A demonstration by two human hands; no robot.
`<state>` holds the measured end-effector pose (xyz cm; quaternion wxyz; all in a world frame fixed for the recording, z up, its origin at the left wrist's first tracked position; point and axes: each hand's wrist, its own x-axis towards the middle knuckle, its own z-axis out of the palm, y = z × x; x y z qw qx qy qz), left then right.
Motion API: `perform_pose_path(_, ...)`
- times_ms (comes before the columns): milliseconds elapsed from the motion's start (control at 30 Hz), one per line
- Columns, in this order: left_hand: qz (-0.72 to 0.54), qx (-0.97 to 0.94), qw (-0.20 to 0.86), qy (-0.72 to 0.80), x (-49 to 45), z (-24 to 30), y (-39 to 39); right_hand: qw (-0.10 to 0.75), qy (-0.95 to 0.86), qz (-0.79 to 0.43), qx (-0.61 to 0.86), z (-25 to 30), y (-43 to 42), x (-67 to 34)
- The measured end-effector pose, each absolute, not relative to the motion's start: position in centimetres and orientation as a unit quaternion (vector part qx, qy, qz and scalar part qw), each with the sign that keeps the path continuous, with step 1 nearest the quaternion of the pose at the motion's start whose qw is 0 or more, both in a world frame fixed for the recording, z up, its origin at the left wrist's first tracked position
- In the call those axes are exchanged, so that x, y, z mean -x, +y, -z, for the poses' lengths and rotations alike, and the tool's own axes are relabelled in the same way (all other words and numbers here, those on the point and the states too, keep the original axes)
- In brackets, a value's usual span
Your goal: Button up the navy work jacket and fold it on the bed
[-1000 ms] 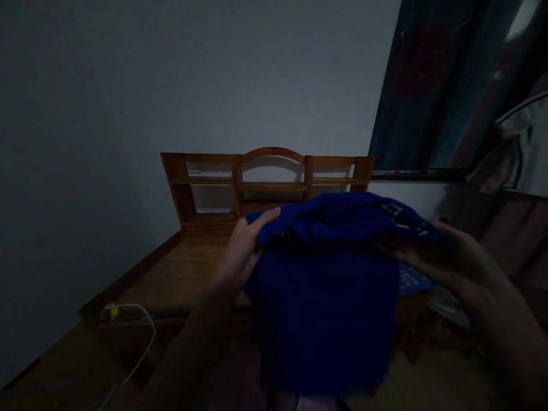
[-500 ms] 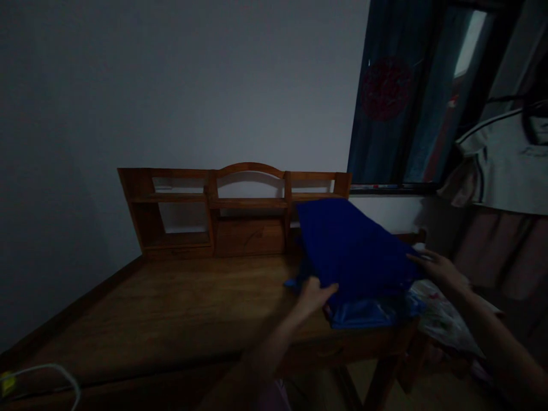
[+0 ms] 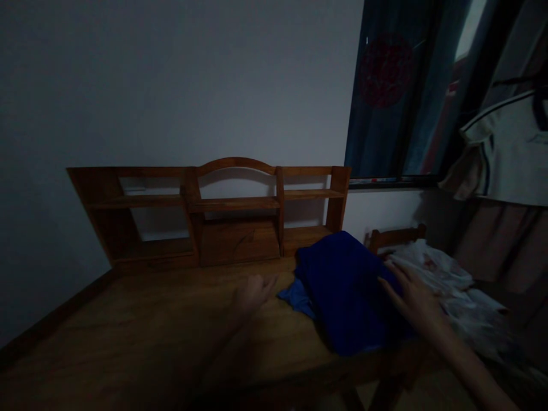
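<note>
A dark blue folded cloth (image 3: 349, 291) lies flat on the right end of the wooden desk (image 3: 171, 325), reaching its front edge. Lighter blue fabric (image 3: 298, 298) sticks out from under its left side. My right hand (image 3: 413, 294) is at the cloth's right edge with the fingers apart; whether it touches the cloth is hard to tell. To the left of the cloth, my left hand (image 3: 252, 294) hovers over the desk, somewhat blurred, its thumb and a finger stretched out and nothing in it.
A wooden shelf unit (image 3: 240, 240) stands along the desk's back by the wall. White plastic bags (image 3: 432, 265) sit right of the desk, near a wooden chair back (image 3: 396, 237). A white shirt (image 3: 514, 154) hangs at the right, beside a dark window (image 3: 394, 97).
The dark blue cloth, earlier held up by both hands, now rests on the desk. Both hands have let go, and my left hand has moved left. The view has shifted slightly.
</note>
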<state>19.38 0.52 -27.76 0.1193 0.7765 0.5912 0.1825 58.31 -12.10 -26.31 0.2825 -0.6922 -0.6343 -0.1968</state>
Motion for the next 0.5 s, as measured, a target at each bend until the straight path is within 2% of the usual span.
perform_pose_path(133,-0.148,-0.746,0.041,0.648,-12.4,29.3,5.9,0.194,-0.701,0.116,0.676,31.2,-11.8,-53.3)
perform_pose_path(267,-0.163,-0.723,0.037,0.671,-6.7,31.2,8.6,0.131,-0.697,0.101,0.698,33.9,-12.4,-51.4)
perform_pose_path(367,-0.214,-0.721,0.070,0.655,-4.1,32.6,9.3,0.139,-0.669,0.110,0.722,30.3,-11.1,-46.3)
perform_pose_path(500,-0.273,-0.723,0.136,0.620,-3.4,33.7,9.1,0.215,-0.700,0.073,0.677,23.6,-5.5,-33.5)
